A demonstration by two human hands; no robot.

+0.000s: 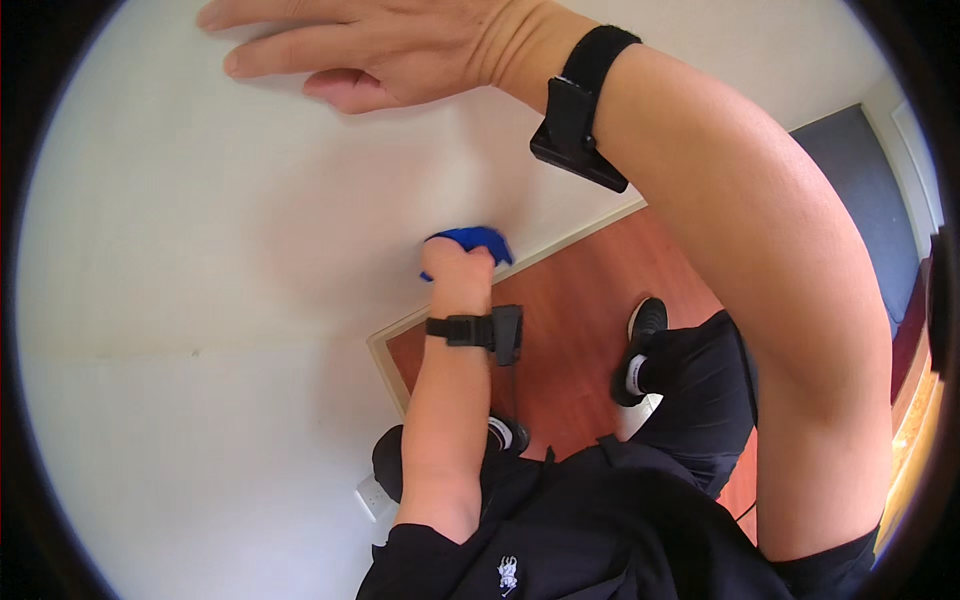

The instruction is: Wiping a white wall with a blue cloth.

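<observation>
My left hand (456,271) is low against the white wall (187,225), close above its skirting. Under the palm and fingers is a blue cloth (486,239), which shows on both sides of the hand; the fingertips are hidden. At the top, my right hand (397,56) rests on or right against the wall, holding nothing, with its fingers spread. Part of that hand runs out at the upper rim. Each wrist wears a black strap with a small black device, one on the left wrist (480,330) and one on the right wrist (581,124).
A pale skirting board (570,238) meets the reddish-brown wood floor (562,315), turning a corner at the left. A white wall socket (371,497) sits beside my knee. To the right is a dark grey-blue panel (862,195). My black shoe (646,319) stands on the floor.
</observation>
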